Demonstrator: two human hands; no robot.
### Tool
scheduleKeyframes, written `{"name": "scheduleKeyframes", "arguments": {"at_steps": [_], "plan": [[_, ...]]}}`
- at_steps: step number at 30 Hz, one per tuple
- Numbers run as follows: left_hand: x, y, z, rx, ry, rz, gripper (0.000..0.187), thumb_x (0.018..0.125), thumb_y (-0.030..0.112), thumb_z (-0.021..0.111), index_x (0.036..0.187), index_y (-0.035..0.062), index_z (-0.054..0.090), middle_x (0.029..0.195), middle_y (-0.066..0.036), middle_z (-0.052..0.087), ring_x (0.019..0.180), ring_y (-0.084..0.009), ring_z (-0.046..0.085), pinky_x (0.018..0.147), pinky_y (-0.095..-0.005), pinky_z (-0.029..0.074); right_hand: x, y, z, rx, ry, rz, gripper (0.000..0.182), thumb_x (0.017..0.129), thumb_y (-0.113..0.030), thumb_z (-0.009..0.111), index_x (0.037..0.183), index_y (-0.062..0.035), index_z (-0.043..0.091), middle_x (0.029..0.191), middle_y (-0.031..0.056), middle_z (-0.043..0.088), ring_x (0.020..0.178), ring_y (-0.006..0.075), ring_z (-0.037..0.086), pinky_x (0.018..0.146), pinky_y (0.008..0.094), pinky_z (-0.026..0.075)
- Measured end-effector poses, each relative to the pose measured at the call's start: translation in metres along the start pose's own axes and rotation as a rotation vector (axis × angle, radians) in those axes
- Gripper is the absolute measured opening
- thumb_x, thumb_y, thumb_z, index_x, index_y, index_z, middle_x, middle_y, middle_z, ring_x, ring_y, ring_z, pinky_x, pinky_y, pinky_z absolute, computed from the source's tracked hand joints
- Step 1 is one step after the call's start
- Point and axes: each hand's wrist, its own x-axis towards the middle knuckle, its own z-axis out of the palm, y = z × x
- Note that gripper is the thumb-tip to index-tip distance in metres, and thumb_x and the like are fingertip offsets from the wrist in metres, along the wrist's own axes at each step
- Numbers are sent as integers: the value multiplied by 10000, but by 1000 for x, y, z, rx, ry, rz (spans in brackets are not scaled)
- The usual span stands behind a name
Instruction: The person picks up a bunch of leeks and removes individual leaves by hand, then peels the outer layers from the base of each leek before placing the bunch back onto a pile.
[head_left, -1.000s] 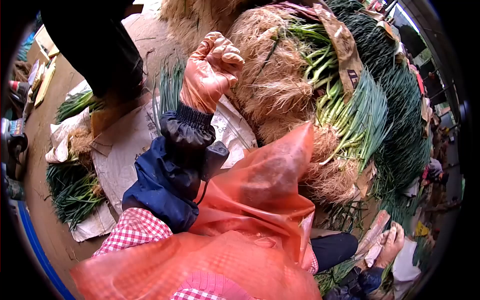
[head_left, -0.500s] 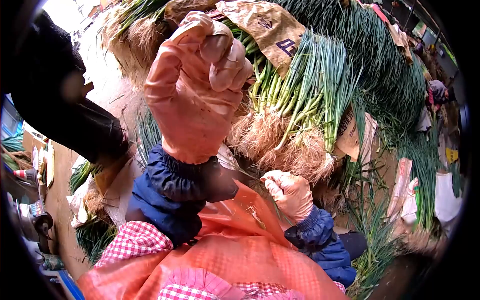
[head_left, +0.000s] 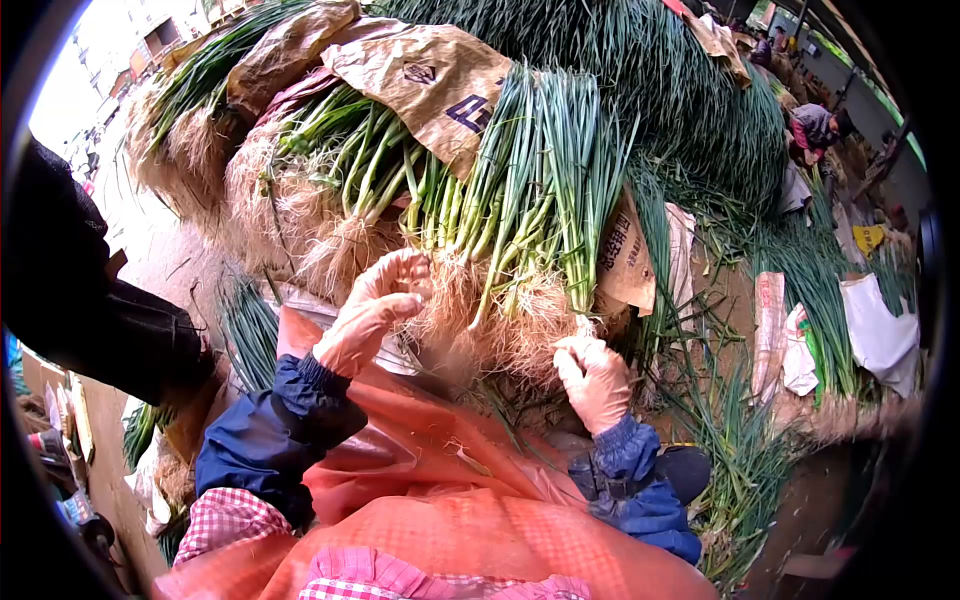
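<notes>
My left hand [head_left: 375, 312], in a pale orange glove, is open with its fingers curved and apart, beside the shaggy brown roots of the spring onions [head_left: 565, 215]. Nothing shows between its fingers. Gloved the same way, my right hand [head_left: 597, 385] is closed at the lower right of that bundle. Its fingertips pinch the pale root end of a spring onion stalk, though the grip itself is partly hidden. The spring onions lie in a heap, roots toward me and long green leaves pointing away. An orange plastic apron [head_left: 460, 540] covers my lap.
A printed brown paper sack [head_left: 425, 80] lies over the heap. Behind rises a large mound of green leaves [head_left: 640, 90]. A person's dark-clothed leg [head_left: 150, 330] stands at left. Loose leaves [head_left: 735, 470] and a white sack [head_left: 882, 330] are at right; another person [head_left: 812, 130] is farther back.
My left hand has come down from high in front of the camera, its fingers opening. My right hand has reached forward to the root ends. The view has shifted, showing more of the heap at left.
</notes>
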Motion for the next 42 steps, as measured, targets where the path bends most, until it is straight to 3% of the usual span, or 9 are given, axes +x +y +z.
{"name": "scheduleKeyframes", "arguments": {"at_steps": [4, 8, 13, 16, 18, 20, 31, 40, 42], "plan": [[-3, -28, -6, -14, 30, -21, 463, 738, 93, 630, 1175, 65, 481, 1045, -29, 561, 850, -108, 560, 738, -229, 446, 50, -32, 12, 139, 85, -63, 123, 818, -119, 560, 846, -20, 628, 674, 94, 617, 590, 154, 574, 537, 294, 461], [14, -6, -7, -43, 96, 102, 393, 739, 119, 634, 1101, 51, 498, 949, -25, 570, 832, -111, 562, 745, -240, 452, 68, -33, 98, -484, -470, 128, 369, 792, -409, 581, 839, -42, 586, 672, 114, 593, 617, 252, 569, 611, 361, 470], [11, 4, -14, -123, 95, 96, 336, 753, 122, 623, 1060, 41, 512, 933, -45, 589, 801, -124, 582, 692, -230, 476, 63, -67, 71, 330, -39, -19, 149, 848, -118, 509, 903, -8, 593, 670, 62, 607, 545, 127, 554, 474, 261, 466], [13, -6, -16, -156, -104, -61, 292, 830, 215, 571, 1050, 32, 513, 963, -103, 602, 791, -165, 606, 746, -280, 487, 72, -110, 12, 390, -104, -28, 215, 874, -111, 474, 1024, 9, 570, 885, 120, 629, 780, 164, 603, 738, 289, 511], [10, -45, -9, -314, -225, -134, 338, 857, 268, 534, 1100, 37, 489, 1015, -114, 582, 841, -205, 599, 795, -348, 474, 65, -104, 37, 1621, -222, 578, 276, 883, -149, 477, 1088, 30, 521, 1094, 151, 560, 985, 187, 549, 861, 284, 455], [-3, -56, 9, -596, -278, -423, 348, 877, 260, 500, 1145, 40, 463, 1052, -116, 564, 883, -237, 587, 826, -403, 455, 39, -46, 87, 614, -366, 97, 401, 899, -262, 455, 1160, 42, 479, 1166, 146, 520, 1070, 206, 499, 895, 284, 408], [-36, -75, 22, -291, -139, -279, 165, 851, 203, 560, 901, 50, 525, 689, 8, 538, 568, -80, 510, 518, -202, 420, 103, -51, 88, 810, -320, 361, 191, 852, -205, 555, 855, -15, 574, 677, 48, 585, 515, 83, 504, 453, 202, 400], [-23, -91, 35, -371, 105, -311, 260, 862, 328, 531, 862, 69, 506, 621, 18, 458, 536, -90, 466, 459, -229, 408, 6, -14, 19, 935, 525, 306, 148, 891, -157, 456, 891, -26, 524, 797, 82, 615, 586, 104, 567, 436, 172, 398], [-24, -84, 46, -214, -81, -185, 375, 842, 405, 547, 915, 40, 504, 655, 17, 482, 554, -85, 474, 475, -220, 416, 12, 4, -6, 892, 287, 369, 179, 890, -167, 472, 952, -11, 532, 811, 82, 619, 573, 83, 553, 430, 158, 389]]}}
